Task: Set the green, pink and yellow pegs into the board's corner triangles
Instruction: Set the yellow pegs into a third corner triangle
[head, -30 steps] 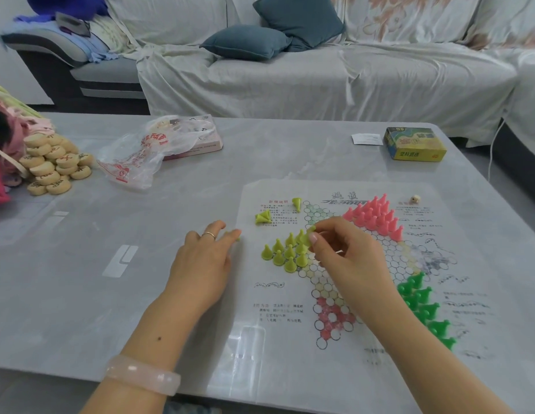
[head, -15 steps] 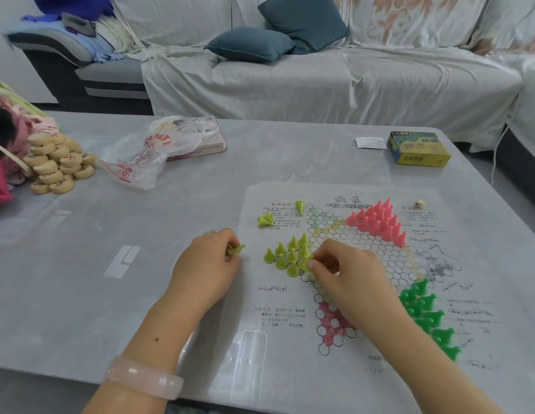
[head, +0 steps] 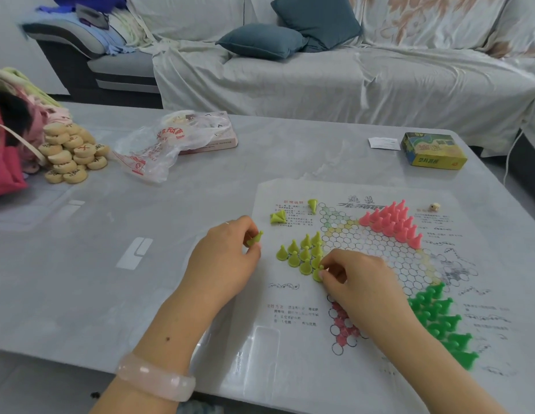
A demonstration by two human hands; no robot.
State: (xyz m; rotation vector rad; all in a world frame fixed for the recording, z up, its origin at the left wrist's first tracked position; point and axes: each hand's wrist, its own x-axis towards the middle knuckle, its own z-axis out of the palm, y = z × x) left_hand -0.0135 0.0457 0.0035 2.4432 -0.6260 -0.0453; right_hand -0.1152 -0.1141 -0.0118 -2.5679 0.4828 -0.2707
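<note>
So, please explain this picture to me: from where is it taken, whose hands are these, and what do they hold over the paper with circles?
A camera worn on the person's head looks down at their own two bare hands; there is no machine. On the grey table lies a paper game board with pink pegs, green pegs and yellow pegs standing in its corners. The left hand pinches one yellow peg beside the board. The right hand pinches another yellow peg at the edge of the yellow group. Round wooden discs, a plastic bag and a small box lie farther away.
</note>
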